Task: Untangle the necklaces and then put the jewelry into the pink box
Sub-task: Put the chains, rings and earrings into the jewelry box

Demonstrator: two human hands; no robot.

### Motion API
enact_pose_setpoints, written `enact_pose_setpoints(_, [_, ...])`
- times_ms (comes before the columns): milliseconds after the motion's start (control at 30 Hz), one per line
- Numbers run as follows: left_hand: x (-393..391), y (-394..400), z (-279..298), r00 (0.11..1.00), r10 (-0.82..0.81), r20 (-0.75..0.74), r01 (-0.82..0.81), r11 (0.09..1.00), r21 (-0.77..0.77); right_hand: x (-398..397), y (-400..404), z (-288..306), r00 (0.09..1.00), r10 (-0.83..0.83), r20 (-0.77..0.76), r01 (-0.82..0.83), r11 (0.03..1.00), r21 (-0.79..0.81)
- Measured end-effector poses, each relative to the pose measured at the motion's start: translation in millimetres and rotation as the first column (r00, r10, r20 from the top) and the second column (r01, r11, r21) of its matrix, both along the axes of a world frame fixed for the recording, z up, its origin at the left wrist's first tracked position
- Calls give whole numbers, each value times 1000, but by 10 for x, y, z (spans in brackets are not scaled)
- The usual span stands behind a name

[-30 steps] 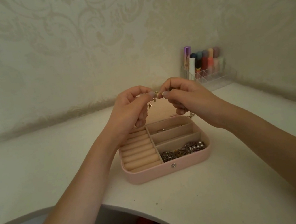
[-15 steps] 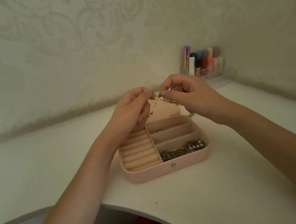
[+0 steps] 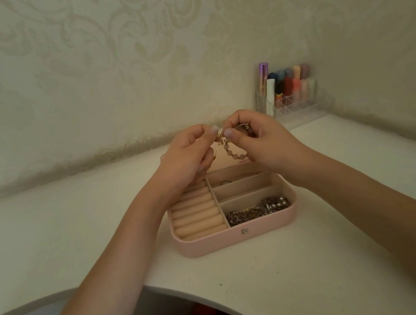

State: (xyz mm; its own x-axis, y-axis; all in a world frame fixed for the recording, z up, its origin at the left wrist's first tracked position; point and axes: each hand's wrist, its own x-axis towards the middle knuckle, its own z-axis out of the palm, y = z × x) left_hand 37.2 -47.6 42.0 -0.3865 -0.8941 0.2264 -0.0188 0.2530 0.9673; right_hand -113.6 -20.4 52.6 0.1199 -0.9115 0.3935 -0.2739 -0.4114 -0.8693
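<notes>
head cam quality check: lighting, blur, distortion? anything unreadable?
Head view: dim, warm, even light, no glare. Wide-angle bend curves the desk edge. Left hand and right hand are fairly sharp; the beaded necklace they pinch is small, clasp detail unreadable. Pink box is clear.

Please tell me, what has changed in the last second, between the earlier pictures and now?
Little has moved. Both hands stay above the pink box, the left hand and right hand pinching the beaded necklace. A beaded loop now hangs in plain view between them. The silver jewelry in the front compartment is unchanged.
</notes>
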Motion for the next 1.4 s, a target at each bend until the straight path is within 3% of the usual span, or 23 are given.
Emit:
enact_pose_setpoints(133, [-17,7,-6,1000,-9,21,8,999,44,107,6,-68,982,-11,186,5,999,35])
enact_pose_setpoints(267, [-38,31,-5,988,-33,151,31,999,16,126,9,-27,942,-12,335,-9,998,59])
enact_pose_setpoints(433, [-27,31,7,999,11,33,-12,998,55,66,-26,-4,875,-17,483,-86,978,190])
enact_pose_setpoints(600, [20,0,50,994,101,-45,-100,995,21,-132,-38,81,945,38,324,-125,960,251])
enact_pose_setpoints(733, [15,57,75,999,-45,30,45,999,-11,-142,2,123,924,139,355,-231,945,232])
enact_pose_setpoints(833, [28,54,70,995,1,99,5,998,-59,-153,15,130,931,195,309,-273,933,235])
enact_pose_setpoints(967, [42,59,88,996,48,74,-44,998,-53,-231,15,182,906,236,351,-335,907,254])
enact_pose_setpoints(1033, [48,60,97,995,51,84,-46,997,-63,-282,25,218,937,218,272,-295,912,286])
enact_pose_setpoints(1133, [74,53,99,984,93,151,-77,991,-113,-378,42,274,993,116,-31,-101,947,305])
enact_pose_setpoints(1267, [77,62,32,901,203,384,-71,941,-332,-442,81,318,957,129,-259,-18,919,393])
enact_pose_setpoints(1400, [101,86,48,878,147,455,4,949,-315,-430,113,339,869,194,-455,-2,921,390])
